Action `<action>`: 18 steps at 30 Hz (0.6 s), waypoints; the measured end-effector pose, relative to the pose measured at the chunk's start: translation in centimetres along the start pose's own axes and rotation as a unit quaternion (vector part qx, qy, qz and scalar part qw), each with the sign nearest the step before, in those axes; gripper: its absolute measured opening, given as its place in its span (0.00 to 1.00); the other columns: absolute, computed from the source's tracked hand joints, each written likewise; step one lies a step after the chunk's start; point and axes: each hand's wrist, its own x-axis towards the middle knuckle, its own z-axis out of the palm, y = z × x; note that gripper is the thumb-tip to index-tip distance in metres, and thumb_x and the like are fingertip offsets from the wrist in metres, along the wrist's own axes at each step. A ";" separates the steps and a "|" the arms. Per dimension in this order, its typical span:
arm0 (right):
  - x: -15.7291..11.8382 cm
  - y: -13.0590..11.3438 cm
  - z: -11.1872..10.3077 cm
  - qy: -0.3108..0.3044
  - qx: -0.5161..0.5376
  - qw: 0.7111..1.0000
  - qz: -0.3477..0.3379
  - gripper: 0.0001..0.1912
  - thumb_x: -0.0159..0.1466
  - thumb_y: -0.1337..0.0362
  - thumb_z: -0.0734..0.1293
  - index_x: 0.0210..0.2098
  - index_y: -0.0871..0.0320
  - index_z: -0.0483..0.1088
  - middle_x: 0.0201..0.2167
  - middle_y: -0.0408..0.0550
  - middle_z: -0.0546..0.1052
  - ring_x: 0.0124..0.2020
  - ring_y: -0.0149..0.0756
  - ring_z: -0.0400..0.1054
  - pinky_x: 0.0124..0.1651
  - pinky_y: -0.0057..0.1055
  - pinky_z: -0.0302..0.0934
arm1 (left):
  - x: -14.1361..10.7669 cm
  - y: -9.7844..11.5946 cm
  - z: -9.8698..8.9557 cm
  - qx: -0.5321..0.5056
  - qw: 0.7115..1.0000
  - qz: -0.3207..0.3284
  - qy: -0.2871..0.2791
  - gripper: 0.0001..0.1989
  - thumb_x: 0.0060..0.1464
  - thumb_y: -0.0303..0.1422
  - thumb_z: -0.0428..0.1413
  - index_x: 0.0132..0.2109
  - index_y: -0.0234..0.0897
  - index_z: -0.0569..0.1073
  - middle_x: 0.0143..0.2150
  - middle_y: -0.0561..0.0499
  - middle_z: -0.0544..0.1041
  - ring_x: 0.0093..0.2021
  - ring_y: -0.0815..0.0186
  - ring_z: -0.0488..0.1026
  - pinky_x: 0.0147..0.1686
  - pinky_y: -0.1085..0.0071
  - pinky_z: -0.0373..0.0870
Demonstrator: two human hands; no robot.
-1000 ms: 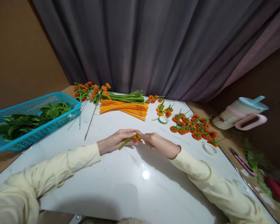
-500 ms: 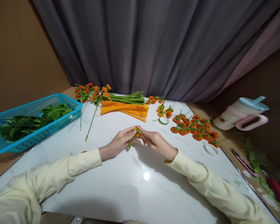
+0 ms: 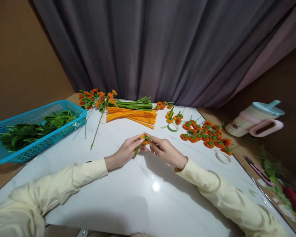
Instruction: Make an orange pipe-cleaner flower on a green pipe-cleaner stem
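Observation:
Above the middle of the white table, my left hand (image 3: 128, 150) pinches a small orange pipe-cleaner flower (image 3: 145, 142) with green pipe cleaner on it. One green end slants down below my left fingers. From the other side, my right hand (image 3: 166, 150) is closed at the flower, thumb and fingertips on its green part; the fingers partly hide it. Beyond my hands lie a bundle of orange pipe cleaners (image 3: 130, 116) and a bundle of green pipe cleaners (image 3: 132, 104).
A blue basket (image 3: 45, 138) of green leaves stands left. Finished orange flowers (image 3: 203, 135) cluster at right, near a green tape roll (image 3: 173, 127) and a white tape roll (image 3: 223, 157). Pink-handled pliers (image 3: 259, 171) and a lidded cup (image 3: 254, 118) are at the far right.
The flower has turned slightly between my fingers, and its green end hangs a little differently. My right fingertips have shifted a little over it. Both arms stay in place.

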 end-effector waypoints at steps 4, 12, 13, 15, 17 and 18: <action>-0.2 0.2 0.3 -0.002 -0.049 0.998 -0.044 0.31 0.58 0.77 0.52 0.61 0.63 0.56 0.19 0.40 0.63 0.22 0.28 0.56 0.33 0.26 0.58 | 0.0 0.4 0.1 -0.037 0.999 -0.029 -0.004 0.11 0.56 0.34 0.55 0.43 0.33 0.74 0.40 0.47 0.73 0.37 0.68 0.71 0.41 0.68 0.72; -0.5 1.0 0.6 -0.040 -0.207 0.975 -0.069 0.36 0.55 0.79 0.52 0.63 0.65 0.48 0.30 0.51 0.69 0.25 0.33 0.58 0.32 0.30 0.58 | 0.2 0.5 -0.4 -0.037 0.998 -0.051 -0.019 0.10 0.55 0.33 0.56 0.41 0.30 0.75 0.33 0.48 0.72 0.34 0.70 0.71 0.44 0.69 0.71; -0.5 0.9 0.6 -0.044 -0.211 0.974 -0.067 0.36 0.55 0.80 0.52 0.63 0.65 0.48 0.31 0.51 0.69 0.26 0.33 0.59 0.32 0.30 0.58 | 0.2 0.5 -0.4 -0.031 0.998 -0.053 -0.025 0.10 0.55 0.33 0.56 0.41 0.31 0.75 0.33 0.48 0.72 0.34 0.70 0.71 0.45 0.69 0.70; -0.5 0.7 0.4 -0.044 -0.197 0.977 -0.066 0.35 0.55 0.80 0.53 0.63 0.64 0.49 0.30 0.49 0.69 0.25 0.32 0.59 0.32 0.29 0.58 | 0.2 0.3 -0.6 -0.018 0.998 -0.049 -0.034 0.11 0.55 0.34 0.57 0.43 0.31 0.75 0.32 0.49 0.72 0.34 0.71 0.70 0.46 0.68 0.69; -0.5 0.4 0.2 -0.042 -0.159 0.985 -0.061 0.33 0.56 0.79 0.52 0.62 0.64 0.51 0.26 0.46 0.67 0.25 0.31 0.59 0.33 0.28 0.57 | 0.3 0.1 -0.7 -0.003 0.999 -0.038 -0.039 0.13 0.55 0.34 0.57 0.45 0.32 0.74 0.31 0.50 0.71 0.34 0.71 0.70 0.46 0.68 0.69; -0.4 0.2 0.1 -0.042 -0.135 0.988 -0.057 0.32 0.57 0.79 0.52 0.61 0.65 0.52 0.24 0.44 0.66 0.24 0.31 0.58 0.33 0.27 0.57 | 0.3 0.0 -0.8 0.005 0.999 -0.030 -0.040 0.13 0.55 0.35 0.57 0.46 0.33 0.74 0.31 0.51 0.71 0.33 0.71 0.69 0.46 0.68 0.69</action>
